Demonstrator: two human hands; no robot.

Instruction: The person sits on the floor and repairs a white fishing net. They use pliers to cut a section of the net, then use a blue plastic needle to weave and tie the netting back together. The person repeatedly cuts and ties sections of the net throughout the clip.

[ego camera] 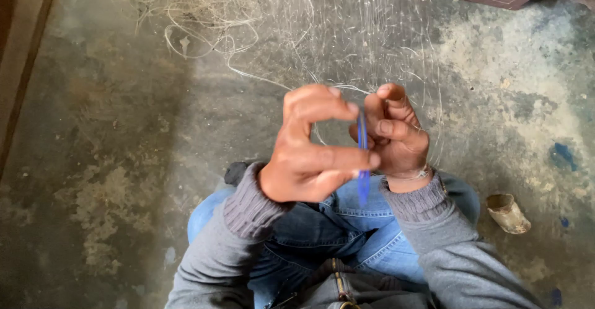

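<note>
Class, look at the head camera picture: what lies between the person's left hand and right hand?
In the head view, a slim blue plastic needle-like tool stands upright between the left hand and right hand, with fine pale net threads running to both.

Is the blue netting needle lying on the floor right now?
No, the blue netting needle is upright between the left hand and right hand, above the lap.
</note>
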